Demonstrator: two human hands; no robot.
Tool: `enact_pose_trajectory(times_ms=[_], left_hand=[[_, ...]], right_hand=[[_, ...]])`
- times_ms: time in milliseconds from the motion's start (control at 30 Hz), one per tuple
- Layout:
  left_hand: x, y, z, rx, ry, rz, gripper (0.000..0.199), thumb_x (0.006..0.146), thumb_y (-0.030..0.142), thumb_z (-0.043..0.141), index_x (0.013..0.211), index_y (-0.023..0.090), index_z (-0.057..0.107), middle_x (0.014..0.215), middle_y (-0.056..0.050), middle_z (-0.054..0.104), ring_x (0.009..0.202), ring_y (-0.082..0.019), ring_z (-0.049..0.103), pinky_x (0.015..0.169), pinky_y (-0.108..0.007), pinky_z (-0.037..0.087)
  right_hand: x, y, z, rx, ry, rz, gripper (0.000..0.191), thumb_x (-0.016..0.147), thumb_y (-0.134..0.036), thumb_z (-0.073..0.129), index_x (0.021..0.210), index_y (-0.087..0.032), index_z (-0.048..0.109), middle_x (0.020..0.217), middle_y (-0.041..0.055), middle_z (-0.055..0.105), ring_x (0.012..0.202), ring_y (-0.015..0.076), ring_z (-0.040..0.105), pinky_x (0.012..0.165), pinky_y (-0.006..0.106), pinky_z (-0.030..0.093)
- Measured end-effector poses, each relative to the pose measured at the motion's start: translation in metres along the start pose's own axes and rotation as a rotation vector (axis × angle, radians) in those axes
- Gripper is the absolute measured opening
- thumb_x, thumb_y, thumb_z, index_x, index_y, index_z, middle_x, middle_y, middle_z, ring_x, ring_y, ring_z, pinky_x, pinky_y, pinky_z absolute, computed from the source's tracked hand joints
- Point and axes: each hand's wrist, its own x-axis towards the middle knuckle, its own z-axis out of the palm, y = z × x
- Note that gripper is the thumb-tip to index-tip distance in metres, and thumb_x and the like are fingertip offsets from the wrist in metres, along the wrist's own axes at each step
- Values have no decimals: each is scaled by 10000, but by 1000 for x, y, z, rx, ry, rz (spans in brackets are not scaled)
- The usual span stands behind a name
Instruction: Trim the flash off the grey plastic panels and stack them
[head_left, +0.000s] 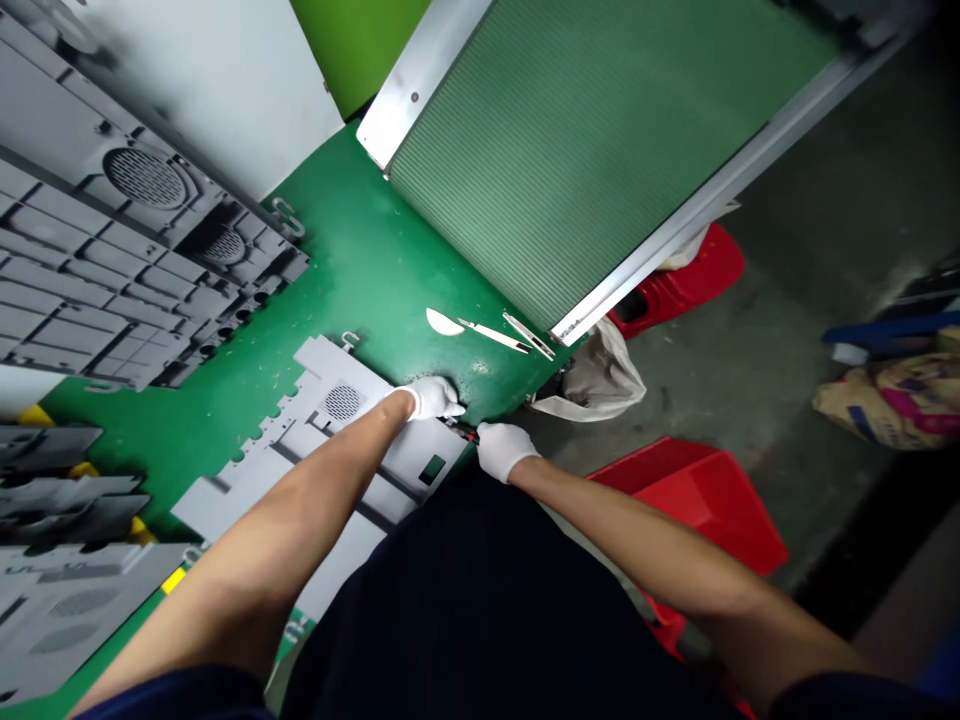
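A grey plastic panel (390,445) with a round grille and notched edge lies on the green table (360,260), close to my body. My left hand (435,398), in a white glove, rests at the panel's right corner with its fingers pressed together; what they hold, if anything, is too small to name. In my gloved right hand (505,450) is a small red and black tool (471,435), its tip at the same corner. Beyond my hands lie a white half-round piece (444,322), a white-handled knife (495,335) and metal tweezers (529,336).
A green ribbed conveyor (570,130) with a metal frame stands ahead. Large grey panels (135,200) stand at the left, more (82,600) at lower left. A lined bag (600,380) hangs by the table's right edge; red bins (697,500) sit below.
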Motion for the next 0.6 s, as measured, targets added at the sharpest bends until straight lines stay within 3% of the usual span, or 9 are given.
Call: enact_pose_trajectory(times_ms=[200,333,433,600], left_hand=[[-41,-5,6,59,53,204,378,913,480,568,800,168,748,866,-74,706,840,-175,553,891,-283,400],[-46,-6,12,112,49,211,415,911,542,566,825,184,757,878,-74,709,859,-179,557,935,-286,389],[-35,-5,16,144,40,108,381,889,531,594,835,189,753,891,-64,719,848,-176,581,892,-285,404],[1,-1,24,226,71,-248,371,785,501,666,728,136,694,692,-115,666,648,-207,561,663,-332,405]], right_hand=[[2,2,2,49,-55,-40,242,846,-320,568,1006,-199,705,964,152,746,872,308,727,736,369,538],[-3,0,9,55,-40,-25,239,854,-297,549,1011,-195,699,954,146,746,870,300,726,734,361,535],[-8,-3,13,46,-5,-2,223,856,-248,536,1020,-187,674,960,140,742,877,298,724,749,370,534],[-16,-7,8,30,82,46,261,917,-174,423,1081,-155,626,1045,185,707,959,302,703,812,410,518]])
